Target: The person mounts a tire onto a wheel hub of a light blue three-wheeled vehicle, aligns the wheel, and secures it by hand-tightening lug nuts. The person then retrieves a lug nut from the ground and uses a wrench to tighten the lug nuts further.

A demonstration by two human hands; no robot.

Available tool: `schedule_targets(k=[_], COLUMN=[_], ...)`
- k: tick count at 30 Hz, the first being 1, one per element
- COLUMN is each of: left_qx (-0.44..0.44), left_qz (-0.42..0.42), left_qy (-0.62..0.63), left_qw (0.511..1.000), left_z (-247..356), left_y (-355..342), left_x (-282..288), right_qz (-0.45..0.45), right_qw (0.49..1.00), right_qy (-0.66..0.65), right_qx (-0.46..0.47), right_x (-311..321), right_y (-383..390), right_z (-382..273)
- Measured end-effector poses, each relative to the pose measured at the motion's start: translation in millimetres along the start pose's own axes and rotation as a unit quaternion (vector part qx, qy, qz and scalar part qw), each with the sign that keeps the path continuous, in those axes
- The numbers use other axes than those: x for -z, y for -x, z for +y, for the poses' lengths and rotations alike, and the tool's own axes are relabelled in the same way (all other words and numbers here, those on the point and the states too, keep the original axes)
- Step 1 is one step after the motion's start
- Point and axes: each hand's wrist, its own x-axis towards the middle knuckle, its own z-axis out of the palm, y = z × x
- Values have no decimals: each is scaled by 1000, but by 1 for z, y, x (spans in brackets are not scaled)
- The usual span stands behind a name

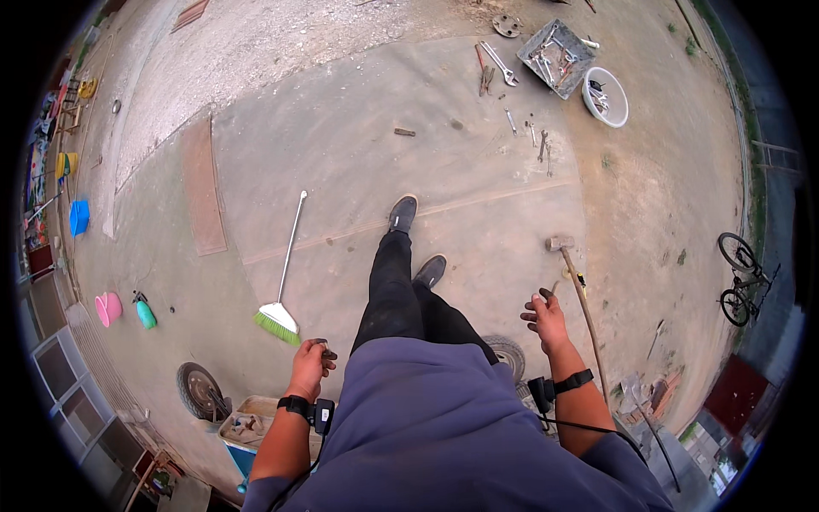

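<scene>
My left hand (312,367) hangs beside my left hip with its fingers loosely curled and a little apart; I see nothing held in it. Dark smudges cover its fingertips. Nearest to it, a broom (278,311) with a white head, green bristles and a pale handle lies on the ground. My right hand (546,322) is held out to the right, empty, its darkened fingers spread. A sledgehammer (587,311) with a long wooden handle lies just beyond that hand, apart from it.
Ahead right lie a tray (540,72) of wrenches, a white basin (620,109) of tools, an adjustable wrench (502,65) and several loose spanners. A cart (249,439) stands behind left. Left are a rusty plate (202,188), pink bucket (108,309) and green spray bottle (146,316). A bicycle (744,277) is far right.
</scene>
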Motion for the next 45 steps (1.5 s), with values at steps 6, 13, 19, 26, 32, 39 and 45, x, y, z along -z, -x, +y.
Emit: schedule_targets(k=[6, 13, 19, 26, 32, 39, 45], left_qx=[-9, -37, -52, -61, -75, -94, -95], left_qz=[-13, -27, -42, -53, -66, -58, -58], left_qy=[-31, -72, -118, -170, -191, -202, -218], left_qw=[999, 996, 991, 982, 977, 973, 970], left_z=[57, 155, 234, 306, 360, 450, 535], left_y=[-19, -36, -53, -61, -70, -82, -82], left_x=[-4, -20, -26, -56, -101, -195, -304], right_qz=[25, 40, 44, 70, 104, 109, 92], right_qw=[999, 996, 992, 984, 973, 962, 960], right_qy=[-27, -70, -120, -159, -189, -228, -246], right_qx=[-30, -33, -16, -40, -82, -100, -96], right_x=[-2, -17, -38, -29, -2, 41, 88], right_y=[-5, -17, -31, -41, -65, -132, -205], right_z=[-12, -58, -106, -122, -135, -188, -261])
